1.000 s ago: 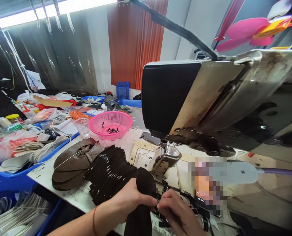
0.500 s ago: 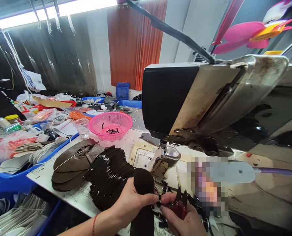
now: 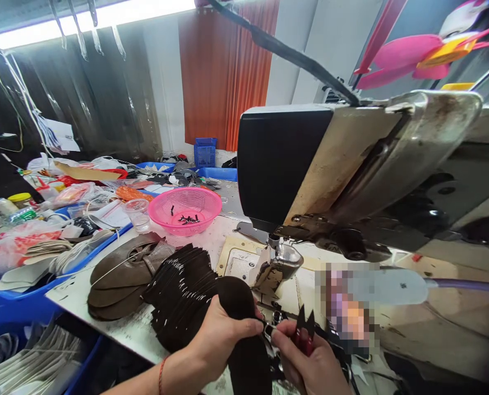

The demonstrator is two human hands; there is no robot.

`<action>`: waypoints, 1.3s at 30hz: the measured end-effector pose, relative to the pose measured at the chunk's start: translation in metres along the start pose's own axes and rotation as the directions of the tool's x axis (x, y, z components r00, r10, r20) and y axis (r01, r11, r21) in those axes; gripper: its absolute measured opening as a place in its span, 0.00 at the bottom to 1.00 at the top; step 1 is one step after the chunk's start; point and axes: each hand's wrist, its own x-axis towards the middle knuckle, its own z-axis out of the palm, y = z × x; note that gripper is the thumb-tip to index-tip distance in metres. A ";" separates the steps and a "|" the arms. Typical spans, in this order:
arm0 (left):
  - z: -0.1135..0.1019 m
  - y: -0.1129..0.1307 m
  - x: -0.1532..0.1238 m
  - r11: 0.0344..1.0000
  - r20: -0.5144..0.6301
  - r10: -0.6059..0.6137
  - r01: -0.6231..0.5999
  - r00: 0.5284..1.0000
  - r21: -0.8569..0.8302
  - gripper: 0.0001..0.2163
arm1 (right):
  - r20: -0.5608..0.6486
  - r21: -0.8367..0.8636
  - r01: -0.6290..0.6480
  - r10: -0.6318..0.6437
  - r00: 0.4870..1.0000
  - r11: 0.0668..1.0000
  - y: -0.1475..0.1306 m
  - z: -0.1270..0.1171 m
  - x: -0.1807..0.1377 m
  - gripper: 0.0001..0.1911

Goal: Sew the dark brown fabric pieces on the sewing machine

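Note:
My left hand (image 3: 215, 336) is closed on a long, dark shoe-shaped piece (image 3: 250, 366), its thumb pressed near a small strap with a metal buckle (image 3: 268, 330) at the piece's right edge. My right hand (image 3: 310, 365) pinches the buckle strap between thumb and forefinger. Red-handled thread snips (image 3: 305, 336) rest in the same hand, with dark blades pointing up. Left of my hands lies a thick fanned stack of dark pieces (image 3: 185, 288). More small buckles and black straps lie beneath my right hand, partly hidden.
A sewing machine (image 3: 285, 170) overhangs the table at the right. Behind the stack stands a pink basket (image 3: 215, 213) with small black bits inside. Brown cut pieces (image 3: 117, 277) lie at the left. Blue bins (image 3: 26, 310) full of material flank the table's left edge.
The held dark piece has tilted, its lower end swinging right. My right hand and the snips have shifted slightly right, and the buckle strap shows more plainly between my hands.

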 end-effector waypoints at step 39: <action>-0.004 0.005 0.005 0.953 0.054 -0.185 0.166 0.981 0.254 0.14 | 0.166 -0.085 -0.178 0.190 0.968 0.980 -0.015 -0.020 0.017 0.19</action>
